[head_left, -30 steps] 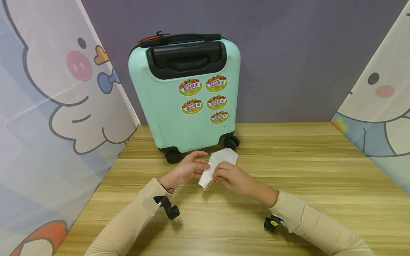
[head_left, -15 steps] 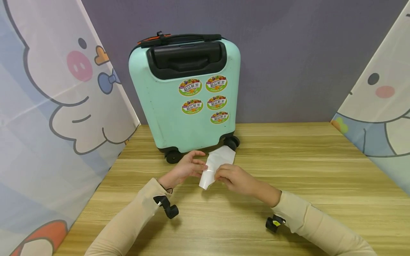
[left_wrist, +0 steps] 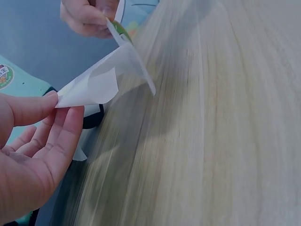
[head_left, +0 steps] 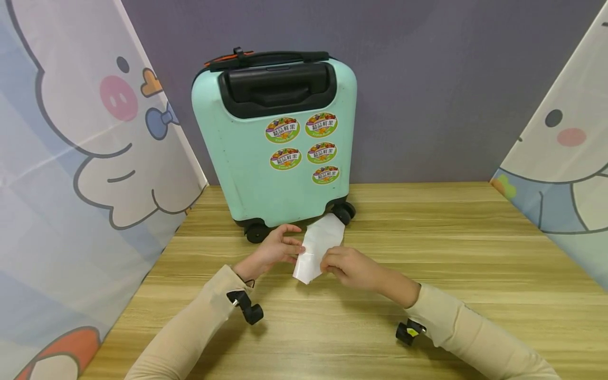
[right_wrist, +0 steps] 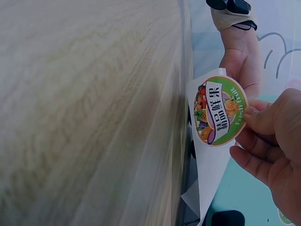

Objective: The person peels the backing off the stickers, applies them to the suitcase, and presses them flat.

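My left hand (head_left: 273, 250) pinches a sheet of white backing paper (head_left: 323, 237) between thumb and fingers. In the left wrist view that paper (left_wrist: 89, 92) bends into a curl past the fingertips. My right hand (head_left: 351, 266) pinches the edge of an oval fruit sticker (right_wrist: 218, 110) with thumb and index finger. The right wrist view shows the sticker's printed face, with fruit pictures and a green border. White paper lies behind it there. Seen from the left wrist, the sticker's green edge (left_wrist: 122, 30) stands up at an angle to the curled paper.
A mint-green suitcase (head_left: 256, 179) stands upright behind the hands, several matching fruit stickers (head_left: 321, 152) on its front. Its black wheel (head_left: 343, 211) overlaps the paper's far end. Cartoon-printed cloths (head_left: 142, 158) hang at both sides of the wooden table (head_left: 451, 253).
The paper's near end has turned, so its white side faces up and the printed sticker no longer shows in the head view. Both hands have drifted slightly apart.
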`<state>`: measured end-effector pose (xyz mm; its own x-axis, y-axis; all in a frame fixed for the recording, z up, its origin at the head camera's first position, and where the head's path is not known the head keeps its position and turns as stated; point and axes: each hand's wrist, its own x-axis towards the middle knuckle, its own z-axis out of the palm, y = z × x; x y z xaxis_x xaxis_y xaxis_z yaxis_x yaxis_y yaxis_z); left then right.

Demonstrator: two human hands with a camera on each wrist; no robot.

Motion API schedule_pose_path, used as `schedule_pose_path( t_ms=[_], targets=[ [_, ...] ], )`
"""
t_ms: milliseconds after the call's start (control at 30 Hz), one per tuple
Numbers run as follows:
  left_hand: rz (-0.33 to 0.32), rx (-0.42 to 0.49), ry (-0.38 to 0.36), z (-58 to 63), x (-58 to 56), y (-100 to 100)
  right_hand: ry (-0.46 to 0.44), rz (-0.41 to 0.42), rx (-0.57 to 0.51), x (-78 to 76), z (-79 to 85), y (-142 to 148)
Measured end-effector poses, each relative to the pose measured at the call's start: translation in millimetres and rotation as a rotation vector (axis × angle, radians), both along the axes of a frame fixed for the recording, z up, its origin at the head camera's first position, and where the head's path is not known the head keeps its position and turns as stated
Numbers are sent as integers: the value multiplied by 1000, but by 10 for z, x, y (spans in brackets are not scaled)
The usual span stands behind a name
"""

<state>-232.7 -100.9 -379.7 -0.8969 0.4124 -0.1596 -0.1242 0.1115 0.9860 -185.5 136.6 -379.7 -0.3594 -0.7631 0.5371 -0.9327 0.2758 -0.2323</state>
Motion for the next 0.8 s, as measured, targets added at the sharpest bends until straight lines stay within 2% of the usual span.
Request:
schedule_pose_path(
  t_ms=[200,433,633,800],
  targets=[
    [26,-19,20,-19,-14,-40,23,26,-7,-14,-24,16],
    [60,-45,34,-48,-28,-95,3,39,20,-12,-6,30],
    [59,-36,23,-56,-30,-108,-29,19,33,-4,18,24],
    [58,-33,34,-56,-32,-89,-32,37,26,-8,25,4]
  ],
)
